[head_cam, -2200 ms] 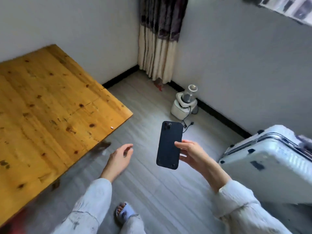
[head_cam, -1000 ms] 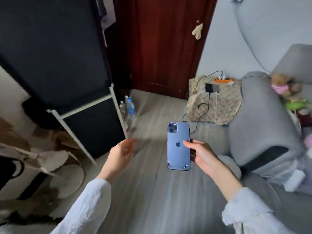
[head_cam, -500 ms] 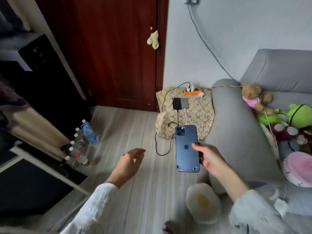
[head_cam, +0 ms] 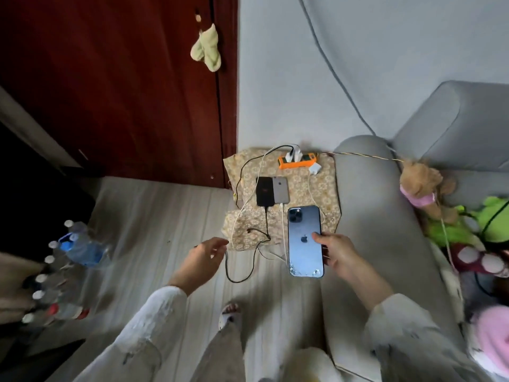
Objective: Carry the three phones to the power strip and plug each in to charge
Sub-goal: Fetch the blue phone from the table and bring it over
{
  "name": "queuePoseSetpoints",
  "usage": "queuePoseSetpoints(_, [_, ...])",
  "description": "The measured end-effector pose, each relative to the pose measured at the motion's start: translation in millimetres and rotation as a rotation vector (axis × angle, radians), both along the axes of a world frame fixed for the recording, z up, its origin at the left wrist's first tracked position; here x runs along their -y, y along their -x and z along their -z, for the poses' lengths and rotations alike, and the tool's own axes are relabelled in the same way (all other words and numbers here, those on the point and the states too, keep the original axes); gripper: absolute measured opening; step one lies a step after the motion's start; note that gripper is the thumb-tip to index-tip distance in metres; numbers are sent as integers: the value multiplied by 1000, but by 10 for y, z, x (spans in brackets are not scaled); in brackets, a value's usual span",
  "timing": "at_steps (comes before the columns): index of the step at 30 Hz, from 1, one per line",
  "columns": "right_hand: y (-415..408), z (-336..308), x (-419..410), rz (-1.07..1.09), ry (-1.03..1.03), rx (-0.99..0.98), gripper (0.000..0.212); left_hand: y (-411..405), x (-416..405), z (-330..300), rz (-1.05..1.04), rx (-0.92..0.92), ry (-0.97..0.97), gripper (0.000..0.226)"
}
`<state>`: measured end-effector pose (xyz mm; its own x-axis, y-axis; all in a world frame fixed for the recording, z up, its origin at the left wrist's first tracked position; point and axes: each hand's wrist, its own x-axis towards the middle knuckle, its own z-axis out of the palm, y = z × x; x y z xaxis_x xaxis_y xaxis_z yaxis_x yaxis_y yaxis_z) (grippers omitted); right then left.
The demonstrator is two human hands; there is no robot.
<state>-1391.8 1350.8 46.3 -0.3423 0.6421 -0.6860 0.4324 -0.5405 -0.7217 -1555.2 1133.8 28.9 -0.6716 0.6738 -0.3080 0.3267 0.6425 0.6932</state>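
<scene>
Blue phone [head_cam: 305,241] now closer to power strip [head_cam: 297,160], right hand [head_cam: 337,253] grip clamped on it, left hand [head_cam: 203,259] loose, empty.

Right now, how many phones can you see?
3. A blue phone is held in the right hand. A black phone and a grey phone lie side by side on the patterned cloth, below the orange power strip.

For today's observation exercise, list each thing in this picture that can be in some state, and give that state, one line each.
blue phone: held back-up in the right hand, no cable attached
black phone: lying on the patterned cloth, cable plugged in
grey phone: lying beside it, touching, white cable at its bottom edge
orange power strip: chargers plugged in
left hand: open, empty
door: shut
</scene>
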Motion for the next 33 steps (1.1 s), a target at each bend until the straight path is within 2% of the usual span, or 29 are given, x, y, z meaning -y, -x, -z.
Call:
queuePoseSetpoints(10, [688,368,-1635,36,120,58,26,704,-1873,228,136,80,110,29])
queuePoseSetpoints(16, [1148,1085,-2661,-50,127,178,25,793,-2835,989,99,109,228,38])
queuePoseSetpoints(19, [1364,1544,-3039,-96,116,224,21,840,-3255,1446,108,119,355,46])
queuePoseSetpoints(24, [1653,2330,-3337,-175,113,300,19,905,-3739,2139,161,158,531,58])
queuePoseSetpoints(28, [1818,2833,-3384,-158,178,301,10,1022,-3908,2618,233,59,646,64])
queuePoseSetpoints(31, [1909,3094,-3399,-126,257,272,17,1106,-3943,2919,241,-23,673,71])
queuePoseSetpoints(33, [1953,3214,-3414,-121,275,256,14,1139,-3951,3069,243,-76,658,78])
